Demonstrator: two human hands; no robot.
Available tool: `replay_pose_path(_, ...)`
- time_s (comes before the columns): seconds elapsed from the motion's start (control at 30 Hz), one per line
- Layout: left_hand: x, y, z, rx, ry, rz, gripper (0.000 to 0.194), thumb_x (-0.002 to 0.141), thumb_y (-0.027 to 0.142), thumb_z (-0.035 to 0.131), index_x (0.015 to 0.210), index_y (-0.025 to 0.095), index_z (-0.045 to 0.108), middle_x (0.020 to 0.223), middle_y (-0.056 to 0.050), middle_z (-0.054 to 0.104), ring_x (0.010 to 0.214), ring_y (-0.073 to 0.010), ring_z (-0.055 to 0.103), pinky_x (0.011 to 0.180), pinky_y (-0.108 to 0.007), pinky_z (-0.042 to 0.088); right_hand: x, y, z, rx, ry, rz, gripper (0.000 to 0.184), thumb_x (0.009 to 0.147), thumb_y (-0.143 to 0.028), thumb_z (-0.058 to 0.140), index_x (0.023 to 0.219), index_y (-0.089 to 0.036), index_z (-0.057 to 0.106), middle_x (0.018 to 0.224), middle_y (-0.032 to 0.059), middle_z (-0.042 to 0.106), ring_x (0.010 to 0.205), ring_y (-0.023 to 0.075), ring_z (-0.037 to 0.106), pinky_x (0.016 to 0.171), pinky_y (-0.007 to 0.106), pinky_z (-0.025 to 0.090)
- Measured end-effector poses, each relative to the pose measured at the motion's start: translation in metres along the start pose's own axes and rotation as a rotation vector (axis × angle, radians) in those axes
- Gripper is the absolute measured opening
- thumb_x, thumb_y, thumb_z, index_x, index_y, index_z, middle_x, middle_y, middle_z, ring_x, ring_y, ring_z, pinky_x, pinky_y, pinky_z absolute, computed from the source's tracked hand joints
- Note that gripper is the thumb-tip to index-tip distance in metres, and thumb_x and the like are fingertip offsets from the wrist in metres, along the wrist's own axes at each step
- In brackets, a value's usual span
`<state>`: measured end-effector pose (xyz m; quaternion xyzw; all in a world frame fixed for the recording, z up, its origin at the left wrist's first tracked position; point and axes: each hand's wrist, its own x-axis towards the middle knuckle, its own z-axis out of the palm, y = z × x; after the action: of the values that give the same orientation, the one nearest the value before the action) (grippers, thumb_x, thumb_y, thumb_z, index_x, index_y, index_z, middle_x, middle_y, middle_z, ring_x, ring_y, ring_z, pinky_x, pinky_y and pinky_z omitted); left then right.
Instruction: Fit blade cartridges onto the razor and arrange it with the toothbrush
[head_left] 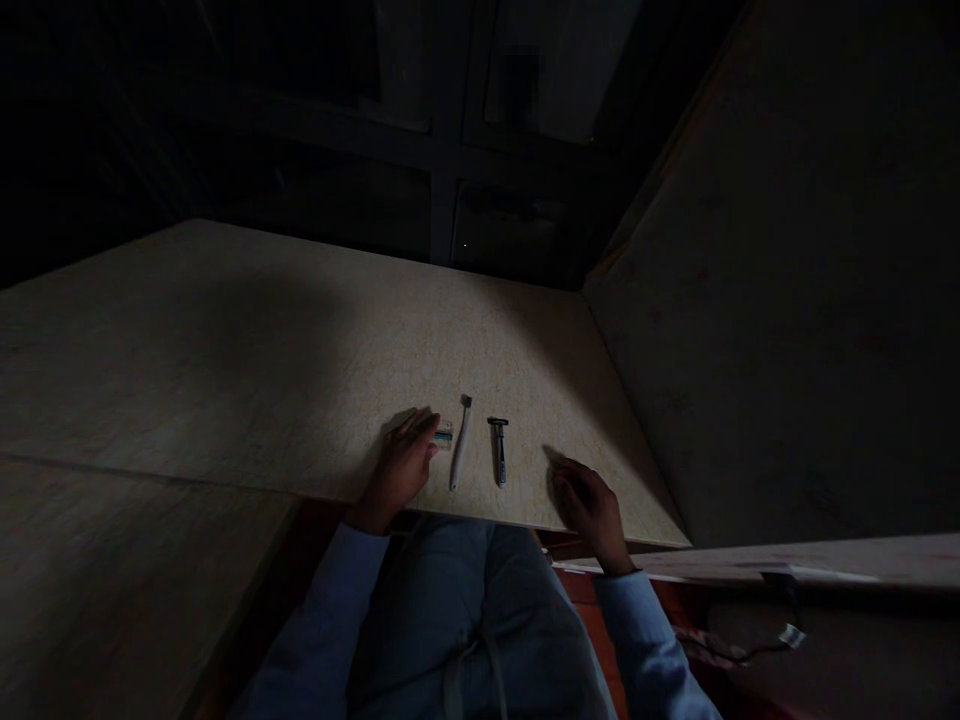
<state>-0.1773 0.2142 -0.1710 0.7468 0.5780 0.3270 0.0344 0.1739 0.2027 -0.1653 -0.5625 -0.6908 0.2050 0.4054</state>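
Near the table's front edge, my left hand (401, 465) has its thumb and fingers closed on a small clear packet (444, 436) with a blue-green stripe. The hand covers part of the packet, and its contents are too small to make out. Just right of it lies a white toothbrush (461, 448), its dark bristled head pointing away from me. Beside that, a dark razor (499, 455) lies with its head at the far end. My right hand (586, 500) rests to the razor's right, fingers curled in, with nothing visible in them.
A pale, marbled tabletop (420, 320) carries these things. A wall (750, 300) borders it on the right, and a dark window frame (442, 190) stands behind it. A black cable (739, 655) hangs low at the right. The light is dim.
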Motion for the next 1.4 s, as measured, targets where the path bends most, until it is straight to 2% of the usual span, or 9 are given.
replay_pose_path(0.1, -0.002, 0.000, -0.001, -0.028, 0.002, 0.043, 0.051, 0.092, 0.011, 0.050, 0.143, 0.012, 0.053, 0.147, -0.016, 0.053, 0.139, -0.0295, 0.047, 0.113, -0.050, 0.043, 0.000, 0.001, 0.000, -0.002, 0.003, 0.015, 0.044, 0.088, -0.055, 0.060, 0.113, -0.020, 0.072, 0.114, 0.0124, 0.072, 0.104, 0.0295, 0.068, 0.094, 0.047, 0.053)
replay_pose_path(0.23, -0.003, 0.017, -0.010, -0.027, 0.026, 0.075, 0.048, 0.094, 0.019, 0.055, 0.142, 0.015, 0.056, 0.149, -0.014, 0.052, 0.141, -0.0297, 0.045, 0.113, -0.050, 0.043, 0.000, 0.003, 0.001, -0.001, 0.007, 0.026, 0.045, 0.088, -0.056, 0.061, 0.112, -0.019, 0.072, 0.112, 0.0123, 0.072, 0.103, 0.0293, 0.068, 0.095, 0.048, 0.053)
replay_pose_path(0.4, -0.005, 0.038, -0.015, 0.049, -0.051, 0.123, 0.032, 0.086, 0.019, 0.071, 0.117, 0.025, 0.074, 0.146, -0.009, 0.055, 0.144, -0.0358, 0.039, 0.109, -0.057, 0.041, -0.001, 0.002, 0.000, -0.015, 0.004, 0.000, 0.042, 0.090, -0.053, 0.060, 0.113, -0.020, 0.072, 0.114, 0.0115, 0.072, 0.105, 0.0289, 0.068, 0.094, 0.047, 0.054)
replay_pose_path(0.57, -0.009, 0.043, -0.010, 0.077, -0.043, 0.082, 0.027, 0.083, 0.017, 0.076, 0.107, 0.028, 0.078, 0.145, -0.008, 0.057, 0.143, -0.0379, 0.040, 0.106, -0.057, 0.042, -0.001, 0.001, 0.000, -0.029, -0.004, -0.033, 0.041, 0.091, -0.051, 0.059, 0.115, -0.020, 0.072, 0.113, 0.0113, 0.072, 0.103, 0.0274, 0.068, 0.091, 0.045, 0.055)
replay_pose_path(0.87, -0.008, 0.053, -0.006, 0.082, 0.012, 0.051, 0.026, 0.083, 0.017, 0.075, 0.106, 0.029, 0.079, 0.145, -0.008, 0.056, 0.143, -0.0401, 0.038, 0.104, -0.060, 0.042, -0.003, 0.000, 0.002, -0.069, 0.029, -0.105, 0.039, 0.093, -0.049, 0.056, 0.113, -0.019, 0.073, 0.110, 0.0117, 0.073, 0.101, 0.0276, 0.069, 0.089, 0.045, 0.056)
replay_pose_path(0.97, -0.011, 0.053, -0.002, 0.079, 0.054, 0.085, 0.023, 0.088, 0.020, 0.070, 0.108, 0.028, 0.078, 0.146, -0.008, 0.056, 0.143, -0.0380, 0.039, 0.104, -0.058, 0.043, -0.002, -0.003, 0.002, -0.086, 0.033, -0.118, 0.038, 0.094, -0.048, 0.056, 0.112, -0.019, 0.073, 0.108, 0.0113, 0.074, 0.101, 0.0272, 0.069, 0.088, 0.043, 0.056)
replay_pose_path(1.07, -0.014, 0.045, -0.001, 0.043, 0.155, 0.090, 0.024, 0.096, 0.027, 0.060, 0.115, 0.024, 0.074, 0.146, -0.010, 0.055, 0.142, -0.0333, 0.042, 0.107, -0.054, 0.042, -0.002, -0.006, 0.002, -0.101, 0.040, -0.133, 0.036, 0.095, -0.046, 0.055, 0.110, -0.019, 0.073, 0.107, 0.0113, 0.074, 0.100, 0.0265, 0.069, 0.086, 0.041, 0.056)
replay_pose_path(1.23, -0.011, 0.016, -0.002, -0.124, 0.299, -0.095, 0.033, 0.099, 0.037, 0.052, 0.120, 0.018, 0.070, 0.135, -0.013, 0.062, 0.127, -0.0274, 0.057, 0.108, -0.047, 0.045, -0.002, -0.009, 0.001, -0.104, 0.045, -0.133, 0.035, 0.095, -0.045, 0.055, 0.109, -0.020, 0.073, 0.105, 0.0103, 0.074, 0.098, 0.0254, 0.069, 0.085, 0.039, 0.057)
replay_pose_path(1.4, -0.004, 0.000, 0.000, -0.320, 0.357, -0.353, 0.034, 0.094, 0.040, 0.053, 0.109, 0.015, 0.071, 0.109, -0.012, 0.073, 0.102, -0.0247, 0.068, 0.093, -0.040, 0.054, -0.003, -0.009, 0.001, -0.109, 0.050, -0.121, 0.034, 0.095, -0.045, 0.053, 0.108, -0.020, 0.073, 0.107, 0.0109, 0.074, 0.097, 0.0259, 0.070, 0.084, 0.039, 0.057)
